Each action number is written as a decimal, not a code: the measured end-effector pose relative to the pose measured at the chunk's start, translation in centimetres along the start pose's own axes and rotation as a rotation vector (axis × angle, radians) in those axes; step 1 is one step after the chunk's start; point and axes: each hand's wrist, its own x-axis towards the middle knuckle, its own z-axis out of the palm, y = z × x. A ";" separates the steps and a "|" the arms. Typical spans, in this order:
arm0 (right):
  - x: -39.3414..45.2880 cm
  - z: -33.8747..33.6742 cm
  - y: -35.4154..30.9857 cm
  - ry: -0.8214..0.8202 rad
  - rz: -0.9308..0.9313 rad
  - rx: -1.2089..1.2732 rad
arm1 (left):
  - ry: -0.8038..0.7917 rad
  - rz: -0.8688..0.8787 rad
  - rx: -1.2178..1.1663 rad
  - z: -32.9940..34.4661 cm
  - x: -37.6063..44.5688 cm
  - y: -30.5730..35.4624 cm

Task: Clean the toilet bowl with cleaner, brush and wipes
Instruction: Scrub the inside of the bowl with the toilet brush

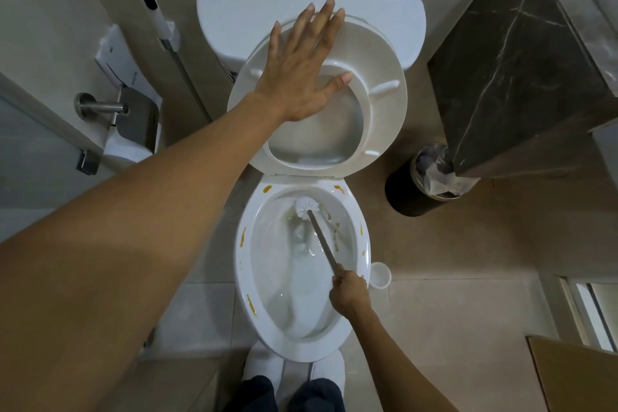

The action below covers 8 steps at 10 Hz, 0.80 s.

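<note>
Left hand (301,77): you're pressing flat, fingers spread, holding the raised seat (378,104) up.
Right hand (349,291): fingers clamped round the brush (307,206) handle, head scrubbing the far bowl (244,278) wall.
Remaining: yellow-brown spots (242,237) dotting the rim; wiping not yet done.

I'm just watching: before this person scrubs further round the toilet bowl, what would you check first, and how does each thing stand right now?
1. Seat held up: ok. The left hand lies flat, fingers straight, against the raised seat.
2. Grip on the brush: ok. The right hand is wrapped round the brush handle.
3. Brush head in the bowl: ok. The white brush head sits against the back wall of the toilet bowl.
4. Rim clean: not ok. Orange-brown stains dot the rim on both sides.
5. Cleaner applied: cannot tell.
6. Brush holder nearby: ok. A white cup stands on the floor beside the bowl.
</note>
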 end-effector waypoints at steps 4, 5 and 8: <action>-0.2 1.4 -0.4 0.034 0.014 0.066 | 0.004 0.004 -0.001 0.1 0.0 0.0; -0.4 2.3 -0.9 -0.003 -0.060 0.073 | 0.000 0.005 0.002 0.1 0.1 -0.1; -0.7 2.0 -0.7 0.001 0.030 0.194 | -0.004 0.007 -0.001 0.1 0.1 -0.1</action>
